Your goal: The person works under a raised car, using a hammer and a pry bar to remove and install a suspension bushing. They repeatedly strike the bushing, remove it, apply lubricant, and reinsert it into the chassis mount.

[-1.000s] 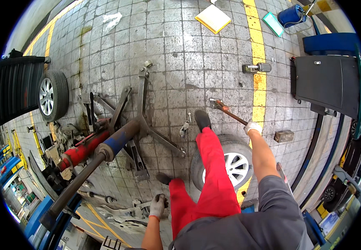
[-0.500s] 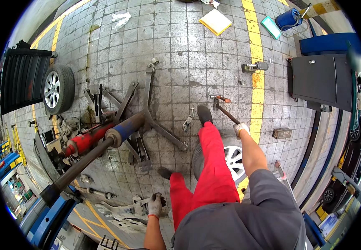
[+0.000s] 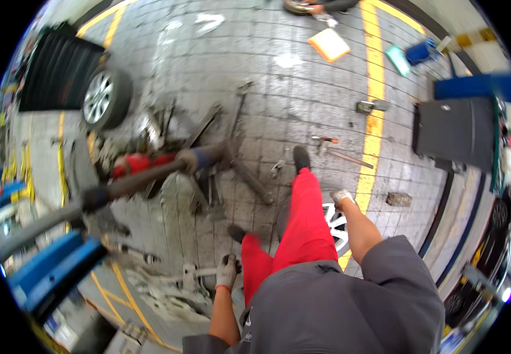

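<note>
Right hand (image 3: 341,196) near wheel (image 3: 337,223), left hand (image 3: 226,271) left of it
Cannot tell whether either is closed; long-handled hammer (image 3: 350,158) lies beyond wheel.

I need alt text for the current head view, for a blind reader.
A person in red trousers stands on a tiled workshop floor, gloved right hand near a wheel, gloved left hand at the side. A long-handled hammer lies ahead on the floor.

Head-worn view, looking down (wide fisheye)
</note>
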### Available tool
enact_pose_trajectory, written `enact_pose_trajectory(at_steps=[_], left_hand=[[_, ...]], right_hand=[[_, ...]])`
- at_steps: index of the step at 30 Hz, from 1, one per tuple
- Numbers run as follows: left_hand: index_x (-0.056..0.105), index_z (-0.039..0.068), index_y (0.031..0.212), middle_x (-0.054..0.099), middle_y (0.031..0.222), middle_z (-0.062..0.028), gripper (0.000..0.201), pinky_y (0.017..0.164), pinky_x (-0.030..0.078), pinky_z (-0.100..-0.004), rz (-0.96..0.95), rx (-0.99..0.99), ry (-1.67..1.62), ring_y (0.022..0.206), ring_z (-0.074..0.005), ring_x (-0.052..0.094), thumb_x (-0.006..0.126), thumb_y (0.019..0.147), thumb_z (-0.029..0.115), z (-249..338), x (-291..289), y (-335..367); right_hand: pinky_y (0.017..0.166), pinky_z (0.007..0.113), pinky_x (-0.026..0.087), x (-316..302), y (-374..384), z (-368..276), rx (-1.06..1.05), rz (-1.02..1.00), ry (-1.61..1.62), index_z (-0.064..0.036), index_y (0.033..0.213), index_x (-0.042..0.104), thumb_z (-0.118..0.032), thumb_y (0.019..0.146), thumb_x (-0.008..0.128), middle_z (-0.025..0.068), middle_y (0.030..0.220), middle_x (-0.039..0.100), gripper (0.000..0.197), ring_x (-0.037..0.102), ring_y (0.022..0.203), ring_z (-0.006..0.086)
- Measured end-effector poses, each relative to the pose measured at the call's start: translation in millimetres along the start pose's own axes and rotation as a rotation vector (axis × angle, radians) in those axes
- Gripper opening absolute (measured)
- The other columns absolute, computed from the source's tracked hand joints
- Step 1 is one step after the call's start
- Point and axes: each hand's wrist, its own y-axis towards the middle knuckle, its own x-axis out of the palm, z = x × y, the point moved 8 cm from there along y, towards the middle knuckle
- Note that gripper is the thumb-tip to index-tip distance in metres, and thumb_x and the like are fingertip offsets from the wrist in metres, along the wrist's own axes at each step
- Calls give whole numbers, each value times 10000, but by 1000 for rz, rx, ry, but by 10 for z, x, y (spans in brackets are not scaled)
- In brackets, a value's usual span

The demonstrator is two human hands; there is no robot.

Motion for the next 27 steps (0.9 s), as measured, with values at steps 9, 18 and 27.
enact_pose_trajectory(at_steps=[9,18,27], left_hand=[[629,6,1177,643,882,-52,377,619,509,-310,133,117,-52,704,-146,612,598,1030,351,-173,-723,-279],[612,22,1143,623,843,-61,377,566,493,-335,309,4,-411,646,-163,593,599,1025,380,-1547,-1300,-622],[626,-13,1207,667,878,-83,427,627,532,-388,368,41,-604,721,-209,639,638,989,354,-2525,-1194,-295]], right_hand=[[507,414,572,-816,-339,-710,103,135,1291,-29,1145,563,-359,966,660,87,885,619,388,635,635,220],[514,392,529,-1437,-740,-1671,-93,134,1197,-102,1235,559,-323,997,619,23,850,563,331,565,606,170],[524,398,537,-1332,-1183,-2485,-315,317,901,-14,1167,648,-238,939,631,122,826,693,320,629,545,238]])
